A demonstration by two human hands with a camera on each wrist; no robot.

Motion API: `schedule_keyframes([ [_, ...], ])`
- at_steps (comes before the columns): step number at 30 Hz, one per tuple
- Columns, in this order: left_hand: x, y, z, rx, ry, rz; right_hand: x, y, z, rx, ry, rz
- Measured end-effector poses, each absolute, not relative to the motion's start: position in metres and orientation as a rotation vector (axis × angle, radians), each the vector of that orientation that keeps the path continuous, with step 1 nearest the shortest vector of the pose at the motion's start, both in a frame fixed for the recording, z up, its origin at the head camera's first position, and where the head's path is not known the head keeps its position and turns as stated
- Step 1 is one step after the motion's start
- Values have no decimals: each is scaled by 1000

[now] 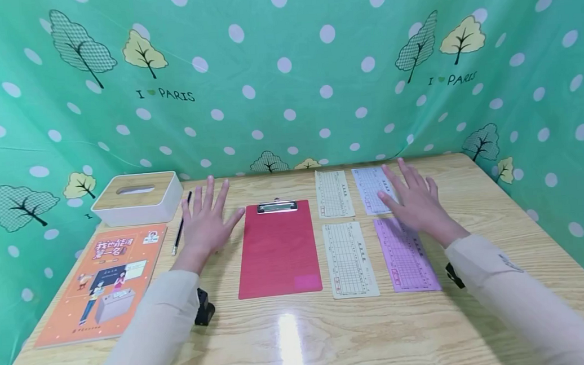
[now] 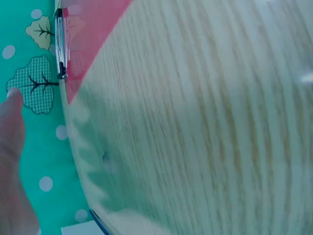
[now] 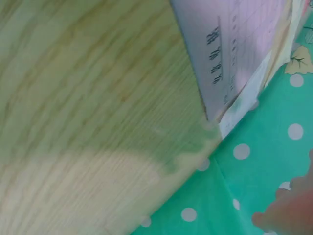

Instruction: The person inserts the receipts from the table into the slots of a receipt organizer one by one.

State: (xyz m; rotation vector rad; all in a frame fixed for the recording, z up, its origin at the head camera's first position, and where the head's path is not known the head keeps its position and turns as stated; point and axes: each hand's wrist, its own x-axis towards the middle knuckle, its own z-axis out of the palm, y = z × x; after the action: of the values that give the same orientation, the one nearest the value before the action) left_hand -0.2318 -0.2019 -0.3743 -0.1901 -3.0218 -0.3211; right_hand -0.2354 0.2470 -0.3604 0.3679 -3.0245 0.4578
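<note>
A desk-like nook, whether home or office cannot be told. The wood-grain counter point(image 1: 353, 336) bears a clipboard point(image 1: 278, 248), printed forms point(image 1: 350, 260) and a tissue box point(image 1: 138, 211); green patterned cloth point(image 1: 285, 89) hangs behind.

Shiny metal in the clip point(image 1: 277, 207), smooth plastic-looking finish on the clipboard point(image 1: 277, 251), paper for the slips point(image 1: 350, 260), glossy wood across the table point(image 1: 343, 340), smooth plastic below the wood-grained lid point(image 1: 120, 201) of the tissue box point(image 1: 142, 217).
</note>
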Motion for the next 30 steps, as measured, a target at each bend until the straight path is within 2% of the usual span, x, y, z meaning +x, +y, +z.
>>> schedule_keyframes([
  [14,-240,-168,-363,-303,-2862,-536,-222,229,-350,412,-2856,717],
  [30,-252,-148,-383,-109,-2868,-1131,-193,202,-363,282,-2895,1248],
])
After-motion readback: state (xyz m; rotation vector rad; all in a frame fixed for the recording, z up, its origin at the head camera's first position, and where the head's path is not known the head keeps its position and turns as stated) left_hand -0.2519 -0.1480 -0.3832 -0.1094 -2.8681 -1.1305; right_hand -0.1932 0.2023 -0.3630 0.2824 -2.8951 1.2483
